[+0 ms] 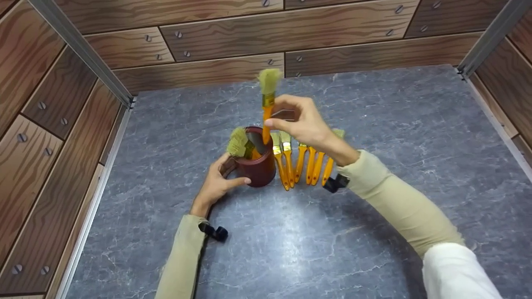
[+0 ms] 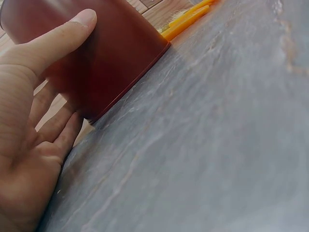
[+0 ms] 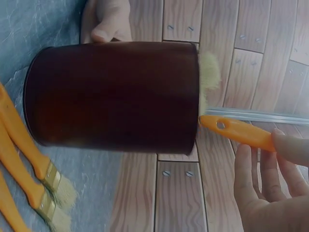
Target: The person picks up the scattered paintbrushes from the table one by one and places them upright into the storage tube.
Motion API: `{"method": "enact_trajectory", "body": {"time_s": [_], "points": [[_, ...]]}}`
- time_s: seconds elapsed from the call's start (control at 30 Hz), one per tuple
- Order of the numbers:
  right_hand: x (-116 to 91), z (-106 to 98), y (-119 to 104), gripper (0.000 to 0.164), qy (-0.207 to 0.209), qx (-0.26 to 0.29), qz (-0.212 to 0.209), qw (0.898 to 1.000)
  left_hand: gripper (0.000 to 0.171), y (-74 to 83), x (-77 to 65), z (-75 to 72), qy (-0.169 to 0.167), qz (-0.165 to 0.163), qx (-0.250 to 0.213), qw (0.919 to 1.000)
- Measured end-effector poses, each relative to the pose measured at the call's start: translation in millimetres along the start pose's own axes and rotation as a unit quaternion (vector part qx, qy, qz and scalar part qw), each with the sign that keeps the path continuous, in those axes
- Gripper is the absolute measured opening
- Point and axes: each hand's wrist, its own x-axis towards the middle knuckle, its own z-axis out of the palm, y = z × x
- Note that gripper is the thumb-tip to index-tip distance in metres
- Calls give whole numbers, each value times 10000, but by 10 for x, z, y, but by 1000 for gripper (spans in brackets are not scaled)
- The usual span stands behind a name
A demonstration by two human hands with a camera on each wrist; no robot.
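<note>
A dark red can (image 1: 258, 171) stands upright on the table, with at least one paintbrush inside, its pale bristles (image 1: 237, 142) leaning over the left rim. My left hand (image 1: 217, 179) holds the can from the left, thumb (image 2: 63, 43) along its near side and fingers round the back. Above the can's mouth my right hand (image 1: 311, 124) pinches another paintbrush (image 1: 268, 109) by its orange handle, bristles up. In the right wrist view the tip of that handle (image 3: 241, 131) is right at the can's rim.
Several paintbrushes (image 1: 300, 164) with orange handles lie in a row just right of the can, bristles toward the back, partly under my right forearm. The grey marbled table (image 1: 291, 232) is bounded by wood-patterned walls (image 1: 224, 41) at the back and sides.
</note>
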Motion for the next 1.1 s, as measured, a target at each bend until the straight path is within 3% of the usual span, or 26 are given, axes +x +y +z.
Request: {"method": "enact_trajectory", "body": {"time_s": [0.2,0.4,0.7,1.1], "points": [[113,131,91,25,40,-424,-246,9988,90,-6,2,2,-48,23,-14,10000],[182,176,135,26,44,-506,-198,9985,88,-10,13,26,-48,69,-134,9999],[189,137,198,25,-37,-518,-257,9983,89,-43,35,72,-152,68,-128,9998],[76,25,158,25,-92,-830,-51,9965,90,-5,7,-11,-30,56,-29,10000]]}}
